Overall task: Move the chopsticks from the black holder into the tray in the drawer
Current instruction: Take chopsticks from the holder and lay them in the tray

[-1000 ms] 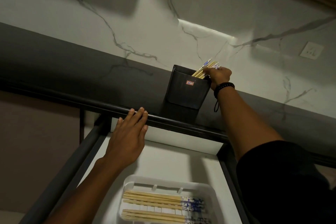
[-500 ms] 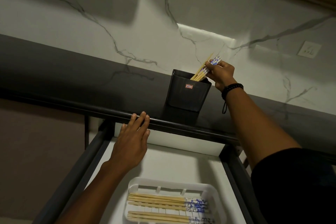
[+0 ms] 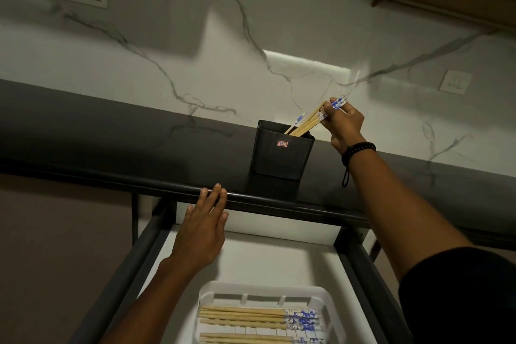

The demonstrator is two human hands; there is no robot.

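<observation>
Your right hand (image 3: 342, 126) pinches a bundle of chopsticks (image 3: 308, 123) over the black holder (image 3: 282, 156).
Their lower ends sit inside the holder on the bench (image 3: 125, 145). Your left hand (image 3: 202, 229) lies flat, fingers straight, at the bench's near edge. Other chopsticks (image 3: 251, 315) lie in the drawer's (image 3: 279, 260) white tray (image 3: 333, 307).

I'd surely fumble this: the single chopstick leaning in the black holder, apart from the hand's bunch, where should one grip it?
By its blue-patterned top end, the only part of the single chopstick showing above the rim of the black holder. Come from above, pinch it, and draw along its lean, as the right hand does with the bunch.
</observation>
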